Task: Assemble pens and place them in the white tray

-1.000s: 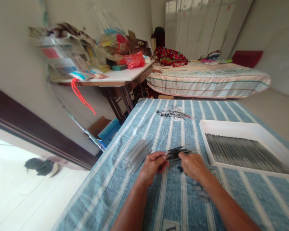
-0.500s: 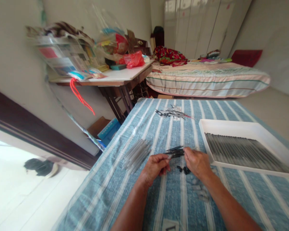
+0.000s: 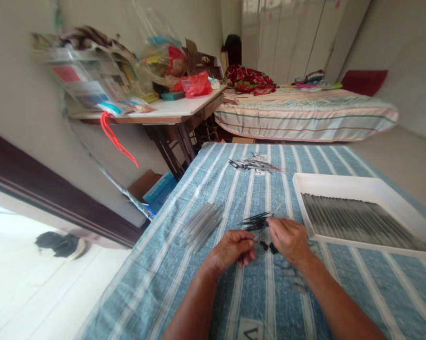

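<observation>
My left hand (image 3: pixel 233 249) is closed in a pinch over the cloth; a small pale tip seems to show at its fingertips, too small to name. My right hand (image 3: pixel 289 240) is closed too, its fingertips at the right end of a bundle of thin black sticks (image 3: pixel 253 222), which look like pen refills. A thin pale line rises beside those fingers; whether they grip it I cannot tell. Small black pieces (image 3: pixel 272 248), like caps, lie between the hands. Left of them rests a pile of translucent grey tubes (image 3: pixel 201 225), like pen barrels.
A white tray (image 3: pixel 340 182) at right holds a row of dark-filled tubes. At the far side of the striped cloth (image 3: pixel 230 293) lies a heap of thin mixed sticks (image 3: pixel 253 164). Beyond stand a cluttered side table (image 3: pixel 184 109) and a bed (image 3: pixel 305 113).
My left hand has drawn slightly right and toward me, away from the black sticks. My right hand has shifted slightly left, and a thin pale line now shows above its fingertips.
</observation>
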`<state>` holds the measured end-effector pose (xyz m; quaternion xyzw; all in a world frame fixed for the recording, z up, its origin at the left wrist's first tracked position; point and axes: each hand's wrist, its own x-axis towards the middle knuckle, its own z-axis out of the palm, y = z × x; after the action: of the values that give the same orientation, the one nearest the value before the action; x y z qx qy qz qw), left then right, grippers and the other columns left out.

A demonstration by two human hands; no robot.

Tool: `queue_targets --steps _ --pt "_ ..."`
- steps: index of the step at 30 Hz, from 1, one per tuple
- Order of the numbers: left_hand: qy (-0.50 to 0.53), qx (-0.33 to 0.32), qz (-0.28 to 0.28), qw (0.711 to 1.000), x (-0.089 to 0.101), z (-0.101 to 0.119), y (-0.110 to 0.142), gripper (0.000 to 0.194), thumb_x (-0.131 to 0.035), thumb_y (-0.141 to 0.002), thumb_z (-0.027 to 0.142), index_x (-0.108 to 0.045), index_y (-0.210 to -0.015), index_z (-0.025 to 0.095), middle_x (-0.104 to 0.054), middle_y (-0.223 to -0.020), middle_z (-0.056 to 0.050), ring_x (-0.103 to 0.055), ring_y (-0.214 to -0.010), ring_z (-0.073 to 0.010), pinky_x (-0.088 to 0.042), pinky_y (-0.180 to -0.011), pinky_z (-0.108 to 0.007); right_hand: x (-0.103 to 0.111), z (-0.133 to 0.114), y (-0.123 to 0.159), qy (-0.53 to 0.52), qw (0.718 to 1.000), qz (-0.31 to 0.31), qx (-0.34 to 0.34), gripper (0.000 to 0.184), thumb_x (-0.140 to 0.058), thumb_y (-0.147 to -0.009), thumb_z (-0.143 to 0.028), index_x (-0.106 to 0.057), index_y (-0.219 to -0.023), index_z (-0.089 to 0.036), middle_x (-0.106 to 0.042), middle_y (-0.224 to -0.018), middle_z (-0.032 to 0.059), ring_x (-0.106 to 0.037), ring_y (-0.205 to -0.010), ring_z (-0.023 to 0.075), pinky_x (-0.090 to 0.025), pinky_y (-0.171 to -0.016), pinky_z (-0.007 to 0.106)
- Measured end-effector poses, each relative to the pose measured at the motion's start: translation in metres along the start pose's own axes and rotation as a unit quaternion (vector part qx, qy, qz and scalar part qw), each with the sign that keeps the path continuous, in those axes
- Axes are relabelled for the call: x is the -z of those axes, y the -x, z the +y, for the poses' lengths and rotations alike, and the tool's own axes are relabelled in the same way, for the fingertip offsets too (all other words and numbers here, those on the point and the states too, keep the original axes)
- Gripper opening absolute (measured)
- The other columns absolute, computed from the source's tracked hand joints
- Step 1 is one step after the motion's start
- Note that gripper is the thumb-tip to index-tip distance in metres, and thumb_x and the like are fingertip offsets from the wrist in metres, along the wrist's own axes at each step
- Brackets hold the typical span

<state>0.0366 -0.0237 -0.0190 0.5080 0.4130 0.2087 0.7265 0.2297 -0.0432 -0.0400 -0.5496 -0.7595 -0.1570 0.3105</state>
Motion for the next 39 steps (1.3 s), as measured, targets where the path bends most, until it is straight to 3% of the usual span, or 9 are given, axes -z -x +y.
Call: queue_targets --steps 9,13,17,19,22,24,29,34,39 --pt "0.025 0.001 0.007 1.000 -0.002 0.001 0.000 0.024 -0.066 -0.071 0.033 -0.060 -0.082 0.012 -0.066 -0.059 -0.003 -0.054 -0.040 -0.0095 -0.036 -0.037 -0.019 0.001 -0.008 0.000 -0.016 0.999 0.020 0.039 0.025 -0.044 -0.087 -0.010 -0.068 -0.083 -0.015 -0.065 -0.061 0.0042 -0.059 -0.058 0.0146 -0.040 -0.063 0.026" --pt "0.054 -0.034 0.019 0.998 0.000 0.001 0.000 0.025 -0.066 -0.073 0.033 -0.061 -0.086 0.012 -0.066 -0.062 -0.003 -0.055 -0.043 -0.0090 -0.037 -0.040 -0.019 0.001 -0.018 -0.001 -0.071 0.992 0.058 0.082 0.020 -0.047 -0.087 -0.010 -0.066 -0.090 -0.013 -0.065 -0.060 0.0037 -0.059 -0.057 0.0144 -0.042 -0.063 0.026" --pt "0.113 -0.098 0.047 0.988 0.001 0.004 0.000 0.024 -0.066 -0.075 0.031 -0.061 -0.089 0.013 -0.067 -0.065 -0.003 -0.055 -0.046 -0.0088 -0.039 -0.043 -0.019 0.001 -0.016 -0.001 -0.123 0.986 0.105 0.028 0.017 -0.052 -0.085 -0.013 -0.063 -0.097 -0.010 -0.070 -0.075 0.0074 -0.063 -0.063 0.0145 -0.044 -0.064 0.024" --pt "0.139 -0.132 0.062 0.979 0.001 0.006 0.001 0.022 -0.066 -0.075 0.030 -0.061 -0.089 0.013 -0.067 -0.067 -0.003 -0.055 -0.048 -0.0085 -0.040 -0.045 -0.019 0.002 -0.012 -0.001 -0.137 0.989 0.050 -0.015 0.012 -0.054 -0.084 -0.017 -0.065 -0.085 -0.014 -0.070 -0.069 0.0049 -0.062 -0.058 0.0140 -0.042 -0.059 0.024" --pt "0.164 -0.164 0.080 0.969 0.001 0.008 0.001 0.020 -0.067 -0.074 0.029 -0.062 -0.087 0.014 -0.067 -0.068 -0.003 -0.056 -0.050 -0.0086 -0.041 -0.047 -0.019 0.006 -0.007 -0.002 -0.143 0.980 -0.128 -0.056 0.012 -0.058 -0.080 -0.024 -0.066 -0.073 -0.019 -0.065 -0.056 -0.0001 -0.060 -0.051 0.0136 -0.036 -0.052 0.024" --pt "0.167 -0.171 0.083 0.968 0.001 0.008 0.001 0.020 -0.067 -0.075 0.027 -0.062 -0.087 0.014 -0.067 -0.069 -0.003 -0.056 -0.050 -0.0087 -0.041 -0.047 -0.019 0.009 -0.007 -0.005 -0.135 0.962 -0.226 -0.068 0.012 -0.059 -0.079 -0.027 -0.066 -0.072 -0.021 -0.067 -0.059 -0.0003 -0.062 -0.056 0.0150 -0.035 -0.053 0.024" --pt "0.164 -0.160 0.068 0.971 0.000 0.006 0.001 0.018 -0.067 -0.076 0.026 -0.062 -0.087 0.013 -0.067 -0.066 -0.003 -0.055 -0.048 -0.0082 -0.040 -0.045 -0.019 0.012 -0.012 -0.010 -0.082 0.933 -0.348 -0.049 0.018 -0.054 -0.080 -0.030 -0.067 -0.072 -0.021 -0.071 -0.071 0.0045 -0.066 -0.070 0.0207 -0.033 -0.056 0.026" --pt "0.162 -0.153 0.047 0.974 0.000 0.004 0.000 0.022 -0.065 -0.077 0.026 -0.062 -0.095 0.013 -0.066 -0.064 -0.002 -0.051 -0.044 -0.0072 -0.037 -0.042 -0.018 0.007 -0.014 -0.009 -0.100 0.927 -0.356 -0.056 0.018 -0.052 -0.079 -0.026 -0.067 -0.072 -0.021 -0.070 -0.070 0.0055 -0.065 -0.069 0.0209 -0.033 -0.056 0.027" --pt "0.146 -0.154 0.032 0.977 0.000 0.003 0.000 0.031 -0.063 -0.079 0.026 -0.060 -0.108 0.014 -0.066 -0.064 -0.002 -0.050 -0.043 -0.0070 -0.035 -0.041 -0.018 0.005 -0.008 -0.005 -0.242 0.927 -0.253 -0.137 0.015 -0.053 -0.078 -0.024 -0.065 -0.070 -0.019 -0.064 -0.059 0.0007 -0.057 -0.057 0.0144 -0.035 -0.054 0.024"
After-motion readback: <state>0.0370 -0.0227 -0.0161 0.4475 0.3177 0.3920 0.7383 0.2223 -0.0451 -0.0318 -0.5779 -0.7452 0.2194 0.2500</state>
